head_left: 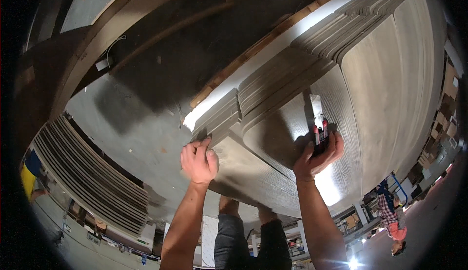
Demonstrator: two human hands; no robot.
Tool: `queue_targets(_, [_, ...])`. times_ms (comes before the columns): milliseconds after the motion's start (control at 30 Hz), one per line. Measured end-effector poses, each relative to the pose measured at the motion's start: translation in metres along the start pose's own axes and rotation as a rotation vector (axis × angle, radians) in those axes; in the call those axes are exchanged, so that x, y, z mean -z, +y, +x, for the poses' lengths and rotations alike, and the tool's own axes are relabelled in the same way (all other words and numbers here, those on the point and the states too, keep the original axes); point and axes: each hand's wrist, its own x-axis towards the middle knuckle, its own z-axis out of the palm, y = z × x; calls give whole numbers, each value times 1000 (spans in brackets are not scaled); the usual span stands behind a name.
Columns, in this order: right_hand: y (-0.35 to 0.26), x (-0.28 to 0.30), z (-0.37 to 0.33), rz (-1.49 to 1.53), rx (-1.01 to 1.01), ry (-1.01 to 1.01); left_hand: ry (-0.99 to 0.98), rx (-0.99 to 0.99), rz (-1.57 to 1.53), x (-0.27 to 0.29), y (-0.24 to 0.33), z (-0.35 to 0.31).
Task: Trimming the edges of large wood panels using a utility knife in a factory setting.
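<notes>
My right hand (319, 158) is closed around a small bundle of red and black pens (320, 136), which look like markers. It is over the upper face of a wood-grained panel (278, 131). A pale strip (316, 105) extends beyond the pens; whether it is part of them or a shine on the panel I cannot tell. At the left end of a nearer panel (243, 160), my left hand (198, 161) touches the stacked edges. Its fingers are loosely bent, the thumb stands apart, and I see nothing held in it.
More stacked panels (390, 70) with rounded corners stretch away to the right. Behind them run a white strip (219, 99) and a wooden beam (273, 38). A slatted stack (92, 177) lies at left on the grey floor (131, 123). Another person (388, 211) stands at lower right.
</notes>
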Motion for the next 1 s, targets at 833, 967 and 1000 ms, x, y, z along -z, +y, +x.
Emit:
queue_targets(833, [-4, 3, 2, -36, -19, -29, 1, 1, 5, 0, 3, 5])
queue_targets(967, [-3, -1, 0, -40, -34, 31, -10, 11, 3, 2, 5, 3])
queue_targets(1000, [-4, -2, 1, -57, -27, 61, -16, 19, 5, 4, 5, 4])
